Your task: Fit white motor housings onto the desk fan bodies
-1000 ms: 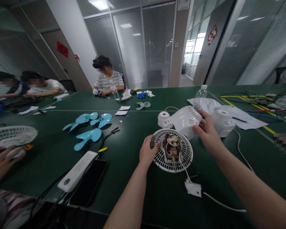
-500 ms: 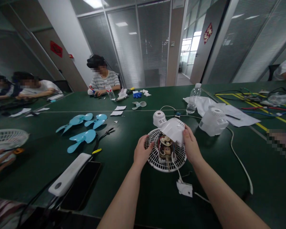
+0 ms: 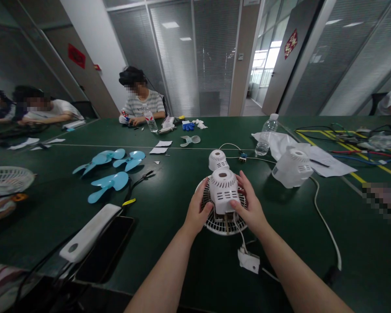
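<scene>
A white fan motor cover sits upright over the motor on a round white fan grille, its vented dome facing up. My right hand is closed on the cover's right side, thumb at its lower front corner. At the left, my left hand holds the grille's rim, its thumb close to the cover's side. The cover hides most of the motor; a little brown metal shows below its front edge. From there a white wire runs down to a small white switch box on the table.
Another vented cover stands just behind, and a larger one to the right beside a water bottle. Blue fan blades, a white bar-shaped device and a black phone lie left. Co-workers sit across and left.
The motor cover has come down from a tilted position over the exposed motor and now stands upright on it. My right hand has moved left and down with it; my left hand stays at the grille.
</scene>
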Available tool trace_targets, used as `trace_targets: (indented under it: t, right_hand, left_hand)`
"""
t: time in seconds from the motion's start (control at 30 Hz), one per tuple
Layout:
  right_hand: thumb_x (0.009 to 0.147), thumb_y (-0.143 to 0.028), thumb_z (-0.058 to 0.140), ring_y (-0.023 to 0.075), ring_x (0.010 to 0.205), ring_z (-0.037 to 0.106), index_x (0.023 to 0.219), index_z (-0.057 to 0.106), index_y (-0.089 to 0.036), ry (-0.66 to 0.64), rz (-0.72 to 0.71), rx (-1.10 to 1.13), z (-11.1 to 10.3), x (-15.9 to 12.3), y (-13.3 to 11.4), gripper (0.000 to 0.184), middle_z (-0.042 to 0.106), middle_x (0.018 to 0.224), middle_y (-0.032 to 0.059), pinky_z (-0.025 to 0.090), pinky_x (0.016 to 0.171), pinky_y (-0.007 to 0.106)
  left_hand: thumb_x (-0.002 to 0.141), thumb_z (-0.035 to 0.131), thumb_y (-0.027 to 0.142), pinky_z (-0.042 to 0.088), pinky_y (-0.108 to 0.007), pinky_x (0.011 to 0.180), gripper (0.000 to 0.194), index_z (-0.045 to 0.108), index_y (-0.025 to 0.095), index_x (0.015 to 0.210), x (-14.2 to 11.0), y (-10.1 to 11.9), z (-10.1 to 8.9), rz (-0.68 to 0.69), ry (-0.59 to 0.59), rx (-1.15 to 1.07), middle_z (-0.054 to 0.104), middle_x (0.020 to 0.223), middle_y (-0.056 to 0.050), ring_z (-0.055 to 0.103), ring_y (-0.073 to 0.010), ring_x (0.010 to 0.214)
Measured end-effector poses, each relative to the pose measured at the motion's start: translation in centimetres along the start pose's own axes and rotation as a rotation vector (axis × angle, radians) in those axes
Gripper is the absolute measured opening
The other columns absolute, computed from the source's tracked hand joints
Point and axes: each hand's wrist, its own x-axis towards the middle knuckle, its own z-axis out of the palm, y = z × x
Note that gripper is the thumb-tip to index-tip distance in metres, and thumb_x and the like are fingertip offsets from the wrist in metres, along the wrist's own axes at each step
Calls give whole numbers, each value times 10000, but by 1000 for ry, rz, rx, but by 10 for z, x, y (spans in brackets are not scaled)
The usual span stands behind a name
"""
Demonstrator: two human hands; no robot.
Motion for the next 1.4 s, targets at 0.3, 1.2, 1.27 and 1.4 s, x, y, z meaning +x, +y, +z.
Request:
trace_targets:
  t: [0.3, 1.2, 1.27, 1.4]
  right_hand:
    - [805, -482, 672, 349, 1272, 482, 1497, 231, -295, -9, -24, -69, 4, -3, 3, 841, 356, 1501, 125, 428, 1035, 560]
    - [751, -502, 712, 366, 1367, 384, 1522, 113, -319, -102, -93, 5, -8, -3, 8, 993, 300, 1532, 116, 342, 1112, 586]
    - [748, -502, 713, 368, 1373, 371, 1520, 124, -326, -89, -114, -16, -7, -5, 9, 987, 289, 1536, 106, 331, 1121, 589]
    - [734, -510, 719, 372, 1398, 318, 1515, 168, -307, -45, -178, -95, -6, -7, 8, 977, 276, 1538, 94, 279, 1157, 581]
  left_hand:
    - [710, 588, 759, 247, -489, 1167, 1061, 194, 208, 1526, 3, -1, -3, -1, -146, 108, 312, 1559, -137, 317, -346, 1417]
    - [706, 720, 585, 302, -488, 1146, 998, 238, 237, 1507, 0, 3, -5, -4, -148, 80, 374, 1527, -123, 371, -332, 1389]
    - [717, 705, 598, 309, -481, 1143, 986, 235, 245, 1508, -1, 3, -5, 8, -144, 58, 379, 1524, -117, 378, -327, 1384]
    - [746, 661, 630, 289, -474, 1154, 946, 244, 250, 1505, -2, 2, -5, 38, -134, 34, 377, 1526, -111, 370, -320, 1388]
